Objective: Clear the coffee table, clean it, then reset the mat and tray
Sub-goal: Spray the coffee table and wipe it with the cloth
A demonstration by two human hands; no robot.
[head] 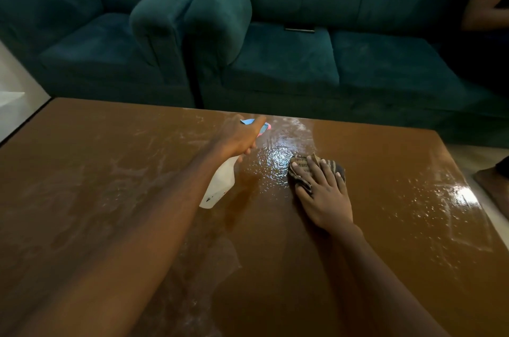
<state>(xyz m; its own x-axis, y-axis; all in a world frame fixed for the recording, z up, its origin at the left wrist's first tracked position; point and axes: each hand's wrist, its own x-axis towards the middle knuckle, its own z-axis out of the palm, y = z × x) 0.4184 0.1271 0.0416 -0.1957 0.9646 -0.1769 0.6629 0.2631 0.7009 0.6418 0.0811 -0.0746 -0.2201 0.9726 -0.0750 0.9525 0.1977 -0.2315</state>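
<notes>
Glossy wet table (385,226), seemingly velvet sofa (289,61)

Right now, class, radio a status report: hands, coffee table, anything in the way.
Left hand grips spray bottle, nozzle aimed away. Right hand flat on cloth, pressing coffee table. Surface wet, streaked; only droplets ahead of cloth.

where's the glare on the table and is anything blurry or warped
Head view: glare sits on the wet coffee table just beyond the cloth and again near its right edge; the dim sofa is dark and soft; the left hand and spray bottle look slightly smeared; the wide lens stretches the near foreground.
</notes>
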